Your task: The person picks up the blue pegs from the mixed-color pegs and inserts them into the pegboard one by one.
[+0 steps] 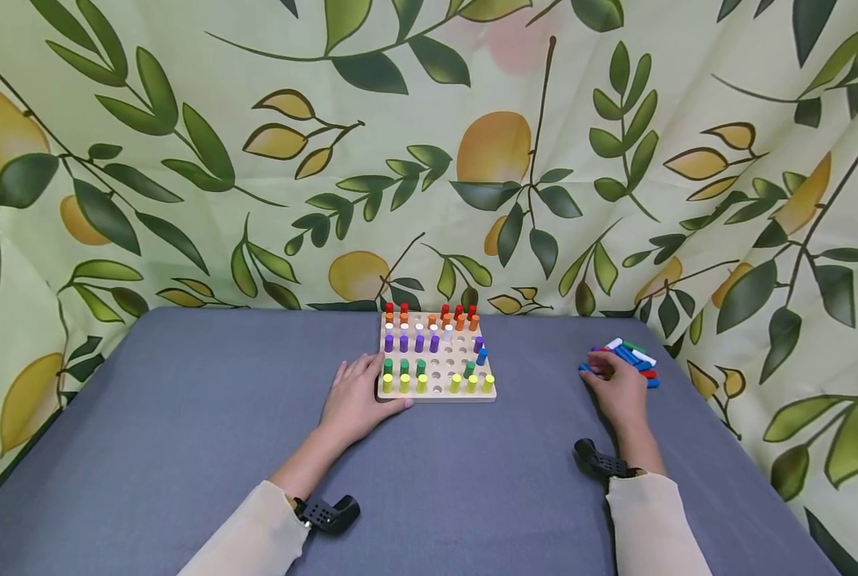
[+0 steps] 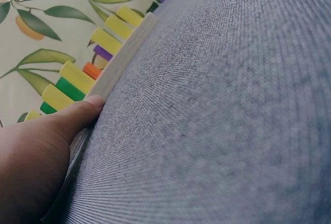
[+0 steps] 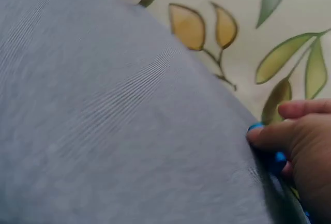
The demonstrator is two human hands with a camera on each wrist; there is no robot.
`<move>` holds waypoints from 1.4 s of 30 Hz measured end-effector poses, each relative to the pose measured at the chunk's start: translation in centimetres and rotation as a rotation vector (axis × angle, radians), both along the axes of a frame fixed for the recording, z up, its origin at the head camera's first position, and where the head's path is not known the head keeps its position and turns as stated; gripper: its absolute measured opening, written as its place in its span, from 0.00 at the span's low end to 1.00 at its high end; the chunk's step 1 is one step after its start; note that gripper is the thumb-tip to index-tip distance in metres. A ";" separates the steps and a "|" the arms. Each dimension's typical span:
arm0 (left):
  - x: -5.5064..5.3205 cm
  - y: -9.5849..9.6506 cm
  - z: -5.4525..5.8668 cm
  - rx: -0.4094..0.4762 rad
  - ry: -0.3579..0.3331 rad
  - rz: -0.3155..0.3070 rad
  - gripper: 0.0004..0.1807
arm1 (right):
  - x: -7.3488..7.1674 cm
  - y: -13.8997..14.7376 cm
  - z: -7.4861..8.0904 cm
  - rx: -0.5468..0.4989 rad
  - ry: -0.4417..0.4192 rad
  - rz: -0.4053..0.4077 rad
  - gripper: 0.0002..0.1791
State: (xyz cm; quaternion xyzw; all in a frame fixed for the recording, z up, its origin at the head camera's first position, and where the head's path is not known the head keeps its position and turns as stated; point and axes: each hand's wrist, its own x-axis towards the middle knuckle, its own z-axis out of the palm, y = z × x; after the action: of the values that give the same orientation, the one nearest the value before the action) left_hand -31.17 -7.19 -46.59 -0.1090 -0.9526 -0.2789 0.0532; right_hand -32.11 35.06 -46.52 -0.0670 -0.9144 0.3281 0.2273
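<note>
Pale wooden board (image 1: 464, 398) of short cylindrical pegs (image 1: 404, 344) on ribbed grey-blue cloth (image 1: 500, 480).
The left hand (image 1: 357, 396) rests at the board's left side, fingers loosely extended, thumb against its front edge, near which 6 smooth yellow pegs (image 1: 455, 385) stand upright. The right hand (image 1: 619, 390) bends its fingers over loose pegs (image 1: 626, 357), several of them blue, lying well right of the board; whether it pinches 1, I cannot tell.

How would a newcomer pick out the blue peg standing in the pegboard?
On the grey table, find the wooden pegboard at the left hand. Look along the board's right side in the head view: the blue peg stands in front of a purple peg. It alone is blue among the board's pegs.
</note>
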 end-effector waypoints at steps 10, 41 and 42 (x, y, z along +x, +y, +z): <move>-0.1 0.0 0.1 0.002 0.005 -0.003 0.52 | -0.7 -1.5 0.1 0.033 -0.045 0.051 0.20; 0.3 0.1 -0.2 -0.005 0.016 0.004 0.53 | -1.0 -3.1 0.0 0.052 -0.058 0.074 0.15; 0.3 0.1 -0.2 -0.007 0.015 0.007 0.53 | -1.0 -3.1 0.0 0.042 -0.057 0.075 0.15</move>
State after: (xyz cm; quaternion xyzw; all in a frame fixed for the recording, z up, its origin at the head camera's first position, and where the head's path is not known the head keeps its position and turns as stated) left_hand -30.87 -7.11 -46.76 -0.1080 -0.9535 -0.2746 0.0607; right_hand -33.15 31.92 -46.52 -0.0371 -0.9290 0.3153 0.1902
